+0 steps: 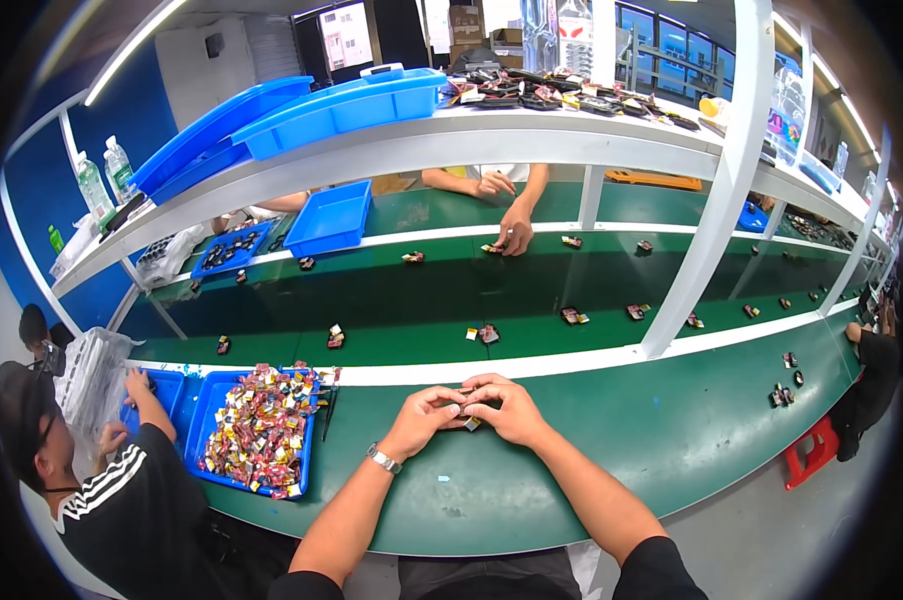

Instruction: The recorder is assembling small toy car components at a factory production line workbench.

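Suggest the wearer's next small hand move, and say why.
Perhaps a light squeeze: the left hand and right hand pinch a small component from both sides over the green worktop, so neither need regrip. Most of it is hidden, so this is tentative.

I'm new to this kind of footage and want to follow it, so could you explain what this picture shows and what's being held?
There's no machine arm here, just a person's bare hands, seen from a wide camera worn on their head; that's why straight edges look bent. The left hand and right hand meet over a green table, pinching a small item mostly hidden by the fingers. To the left, a blue tray is heaped with small, colourful pieces. Beyond a white rail, more small items lie spaced along a green strip. Other people sit nearby.
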Demonstrator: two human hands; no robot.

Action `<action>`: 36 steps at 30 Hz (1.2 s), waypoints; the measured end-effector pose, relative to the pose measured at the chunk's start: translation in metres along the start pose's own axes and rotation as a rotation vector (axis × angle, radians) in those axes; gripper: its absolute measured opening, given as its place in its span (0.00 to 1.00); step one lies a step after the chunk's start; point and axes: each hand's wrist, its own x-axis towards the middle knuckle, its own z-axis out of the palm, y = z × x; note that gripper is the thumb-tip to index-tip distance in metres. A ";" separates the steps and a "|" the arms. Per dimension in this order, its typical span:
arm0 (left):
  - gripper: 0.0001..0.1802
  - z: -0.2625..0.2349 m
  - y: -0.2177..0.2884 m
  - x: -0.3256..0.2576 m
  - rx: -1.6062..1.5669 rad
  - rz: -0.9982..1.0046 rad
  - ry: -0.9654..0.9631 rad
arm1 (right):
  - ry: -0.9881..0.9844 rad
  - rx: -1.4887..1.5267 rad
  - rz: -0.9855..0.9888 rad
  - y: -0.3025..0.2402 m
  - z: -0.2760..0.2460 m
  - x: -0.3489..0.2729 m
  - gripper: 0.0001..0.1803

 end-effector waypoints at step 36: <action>0.10 -0.005 -0.008 -0.002 0.022 0.001 0.036 | -0.031 0.381 0.179 0.005 0.009 0.000 0.08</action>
